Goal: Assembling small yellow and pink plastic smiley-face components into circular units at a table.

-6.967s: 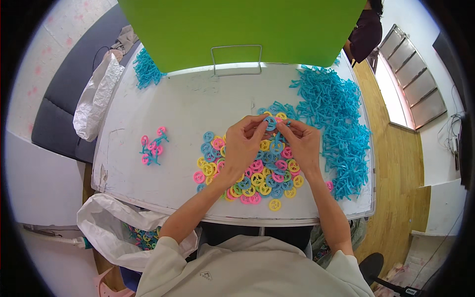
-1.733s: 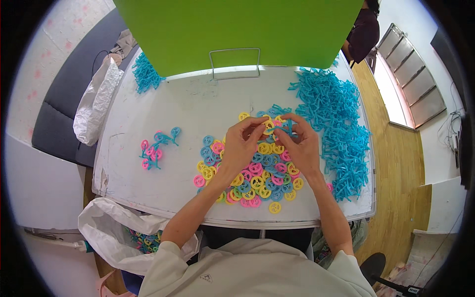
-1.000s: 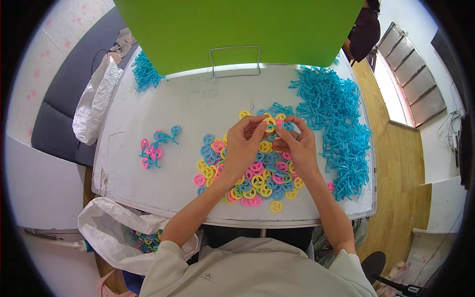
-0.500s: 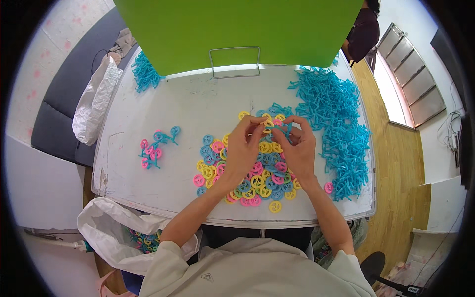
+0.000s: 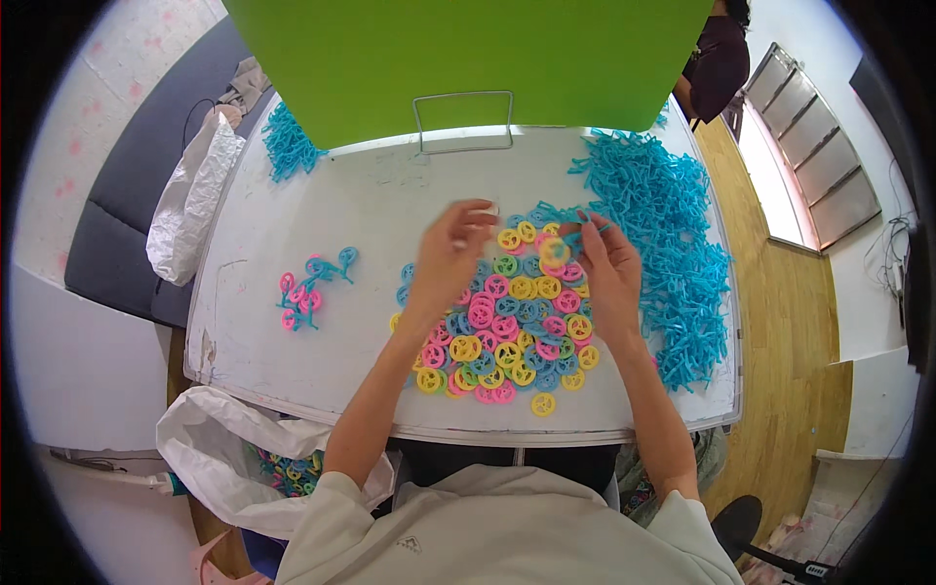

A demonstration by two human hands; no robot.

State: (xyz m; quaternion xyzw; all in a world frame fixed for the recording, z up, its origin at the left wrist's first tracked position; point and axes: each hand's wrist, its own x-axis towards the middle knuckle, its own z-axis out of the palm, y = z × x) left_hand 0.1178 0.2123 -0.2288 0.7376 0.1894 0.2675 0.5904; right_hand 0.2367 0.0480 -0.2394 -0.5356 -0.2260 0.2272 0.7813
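Left hand (image 5: 454,250): blurred, fingers parted, nothing visible inside.
Right hand (image 5: 612,267): pinches a turquoise plastic stem (image 5: 573,238) with a round yellow plastic wheel (image 5: 555,253), above the multicoloured wheel pile (image 5: 504,328).
Grip: best on the stem, clear of the wheel.

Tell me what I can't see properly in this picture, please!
All in the head view:
- What, if anything, the left grip holds: motion blur.
- The spokes of the yellow wheel at the right grip: blurred too.
- The bottom of the white sack: small colourful parts cover it.
- Most of the other person: hidden by the green panel and cut off by the top edge.
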